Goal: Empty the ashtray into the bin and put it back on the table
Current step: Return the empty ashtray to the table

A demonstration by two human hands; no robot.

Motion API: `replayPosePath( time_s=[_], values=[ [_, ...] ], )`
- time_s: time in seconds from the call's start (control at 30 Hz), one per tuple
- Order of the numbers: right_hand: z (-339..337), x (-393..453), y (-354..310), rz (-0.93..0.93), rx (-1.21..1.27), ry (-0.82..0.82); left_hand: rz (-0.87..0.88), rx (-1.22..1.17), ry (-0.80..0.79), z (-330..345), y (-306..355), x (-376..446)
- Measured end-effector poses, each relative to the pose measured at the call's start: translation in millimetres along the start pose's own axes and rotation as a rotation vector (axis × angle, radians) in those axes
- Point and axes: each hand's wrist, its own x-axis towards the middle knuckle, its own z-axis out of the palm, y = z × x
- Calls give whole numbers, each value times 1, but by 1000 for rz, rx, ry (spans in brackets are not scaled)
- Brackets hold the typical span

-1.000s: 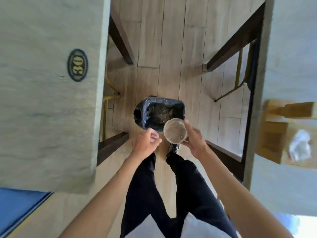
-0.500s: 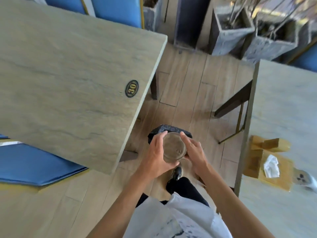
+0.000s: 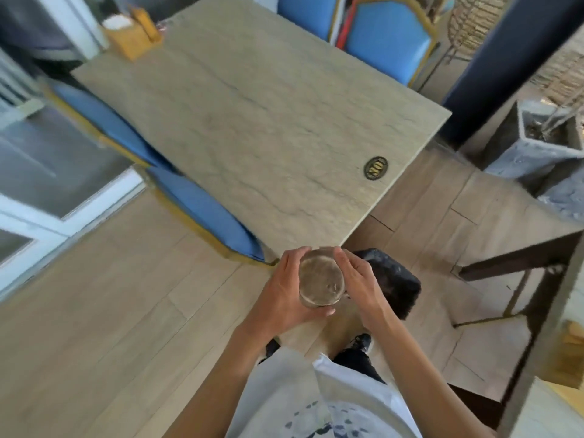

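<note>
A round glass ashtray (image 3: pixel 320 279), smeared grey inside, is held upright between both hands just off the near corner of the stone-topped table (image 3: pixel 252 121). My left hand (image 3: pixel 282 289) wraps its left side and underside. My right hand (image 3: pixel 360 279) presses against its right rim. The black-lined bin (image 3: pixel 396 282) stands on the floor just right of my hands, partly hidden behind the right hand.
The table carries a number plate "30" (image 3: pixel 376 167) near its right edge and a wooden napkin holder (image 3: pixel 132 36) at the far corner. Blue chairs (image 3: pixel 202 213) flank it. A second table (image 3: pixel 537 406) stands at right, grey planters (image 3: pixel 534 143) beyond.
The ashtray has come up from over the bin and my left hand has taken hold of it. My view has swung left toward the table numbered 30.
</note>
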Motion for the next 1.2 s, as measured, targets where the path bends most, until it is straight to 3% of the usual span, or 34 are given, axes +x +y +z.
replayPosePath(
  time_s=[0.17, 0.33, 0.43, 0.57, 0.77, 0.87, 0.97, 1.07, 1.2],
  values=[
    [76, -8, -19, -190, -187, -257, -115, -70, 137, -73, -32, -45],
    [114, -4, -46, -200, -309, -538, -222, -117, 253, -129, -47, -70],
    [130, 8, -59, -218, -386, -647, -232, -117, 284, -158, -55, -71],
    [152, 28, -80, -199, -311, -713, -255, -105, 323, -194, -71, -65],
    [195, 82, -97, -204, -102, -632, -280, -95, 301, -245, -104, -17],
    [216, 122, -102, -198, -7, -568, -277, -119, 216, -269, -124, 27],
    [227, 162, -108, -198, 43, -461, -349, -330, 73, -290, -141, 78],
    [231, 189, -120, -185, 135, -327, -427, -547, 32, -308, -156, 125],
    [242, 228, -133, -151, 200, -159, -388, -600, -66, -329, -177, 183]
  ],
)
